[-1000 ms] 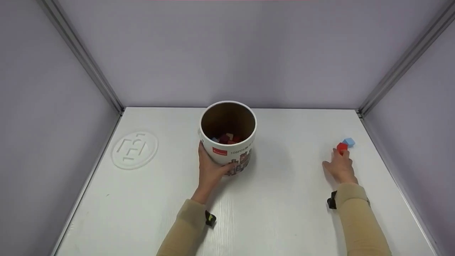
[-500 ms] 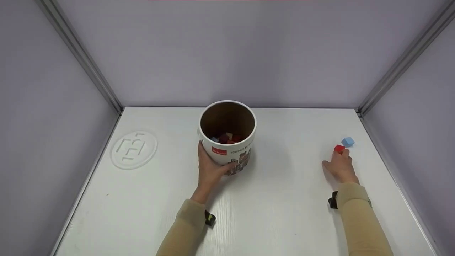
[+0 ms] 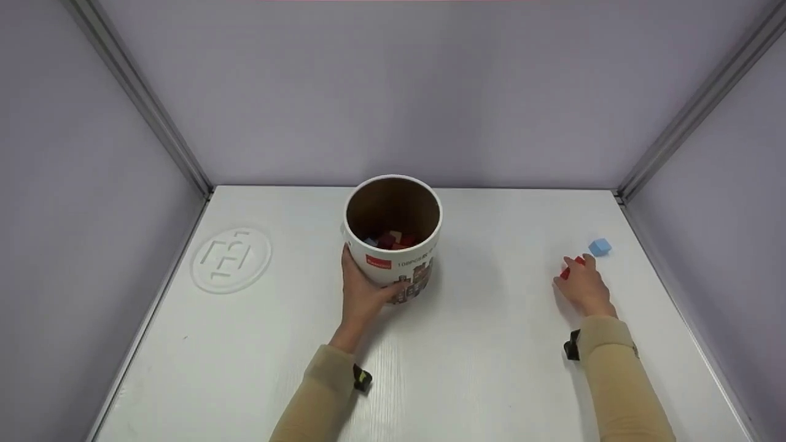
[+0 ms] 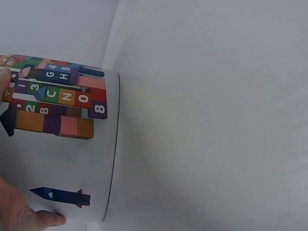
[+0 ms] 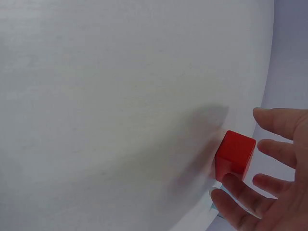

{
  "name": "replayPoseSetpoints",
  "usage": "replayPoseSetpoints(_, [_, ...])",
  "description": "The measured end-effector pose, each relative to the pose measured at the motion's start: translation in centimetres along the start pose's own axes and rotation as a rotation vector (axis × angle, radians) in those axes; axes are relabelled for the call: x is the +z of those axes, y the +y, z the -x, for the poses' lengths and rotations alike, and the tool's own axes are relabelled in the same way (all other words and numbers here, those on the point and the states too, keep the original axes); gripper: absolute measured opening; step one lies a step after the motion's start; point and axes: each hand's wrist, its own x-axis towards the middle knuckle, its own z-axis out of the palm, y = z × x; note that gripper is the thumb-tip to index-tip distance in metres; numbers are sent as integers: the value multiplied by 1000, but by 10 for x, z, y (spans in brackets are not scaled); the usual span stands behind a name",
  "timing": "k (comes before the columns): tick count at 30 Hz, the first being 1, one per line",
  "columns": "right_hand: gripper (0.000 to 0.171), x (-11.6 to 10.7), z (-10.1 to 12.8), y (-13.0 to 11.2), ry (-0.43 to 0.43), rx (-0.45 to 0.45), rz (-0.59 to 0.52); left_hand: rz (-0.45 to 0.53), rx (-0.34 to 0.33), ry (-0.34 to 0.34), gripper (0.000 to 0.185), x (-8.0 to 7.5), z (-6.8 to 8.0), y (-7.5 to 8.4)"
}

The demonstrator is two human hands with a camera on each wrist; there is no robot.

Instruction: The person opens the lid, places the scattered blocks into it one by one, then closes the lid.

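Tub (image 3: 393, 230) of printed card, upright and open-topped, gripped low on its near side by the left hand (image 3: 362, 294): thumb round toward the right of the wall, fingers curled up the left. Small coloured blocks (image 3: 390, 239) heaped inside at the bottom, above and beyond the fingertips. Seen from the left wrist, printed letters and numbers across the tub wall (image 4: 57, 96), a thumb (image 4: 29, 216) pressed against it at the lower edge. Round embossed logo (image 3: 232, 259) on the white table (image 3: 491, 344), well to the left of that hand.

Further right, well apart from the tub, right hand (image 3: 583, 285) low over the table, fingers curled round a red cube (image 3: 568, 268). From the right wrist, red cube (image 5: 234, 153) pinched between fingers (image 5: 276, 150) and thumb. Pale blue cube (image 3: 600, 247) just beyond the fingertips, slightly to the right, not touched. Beige sleeves (image 3: 620, 380) on both forearms.
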Motion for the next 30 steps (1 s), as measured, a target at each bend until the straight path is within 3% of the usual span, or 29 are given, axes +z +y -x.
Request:
replayPoseSetpoints(4, [63, 2, 1, 0, -61, 28, -32, 4, -2, -7, 136, 0, 1, -1])
replayPoseSetpoints(11, [48, 1, -1, 1, 1, -8, -36, -9, 7, 3, 136, 0, 0, 1])
replayPoseSetpoints(20, [41, 3, 0, -1, -10, -42, -45, -10, -9, -2, 135, -1, 0, 2])
replayPoseSetpoints(30, [44, -4, 1, -34, 69, -120, -146, 4, 21, 4, 136, -2, -2, 0])
